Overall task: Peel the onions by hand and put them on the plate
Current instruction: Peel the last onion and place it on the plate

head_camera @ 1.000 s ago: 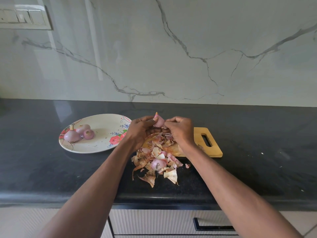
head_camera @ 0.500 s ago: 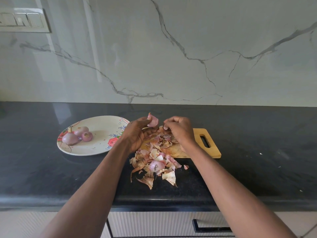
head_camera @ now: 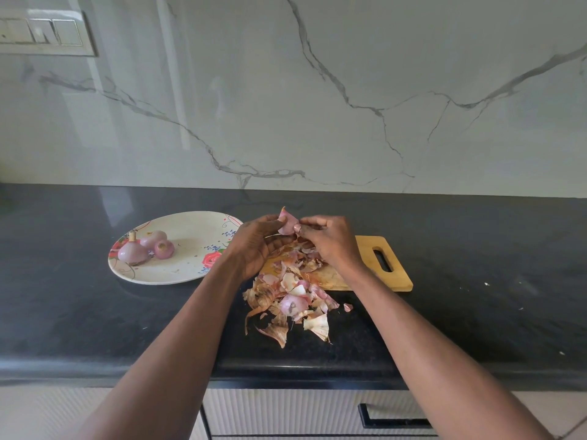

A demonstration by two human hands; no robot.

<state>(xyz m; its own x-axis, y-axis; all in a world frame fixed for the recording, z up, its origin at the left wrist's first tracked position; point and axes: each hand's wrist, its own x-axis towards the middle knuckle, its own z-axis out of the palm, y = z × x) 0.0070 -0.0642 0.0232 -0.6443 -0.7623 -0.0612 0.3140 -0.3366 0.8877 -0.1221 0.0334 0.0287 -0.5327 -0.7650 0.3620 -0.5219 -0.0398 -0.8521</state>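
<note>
A small pink onion is held above the far end of the wooden cutting board. My left hand cups it from the left, and my right hand pinches its skin from the right. Three peeled onions lie together on the left part of the floral plate, which sits to the left of my hands. A heap of dry onion skins covers the board's near end and spills onto the counter.
The black stone counter runs the full width, with a marble wall behind it. The board's handle slot points right. A switch panel is on the wall at upper left. Drawers sit below the counter's front edge.
My right hand pulled away a little from the onion half a second ago and is back against it now, pinching the skin. My left hand stayed around the onion.
</note>
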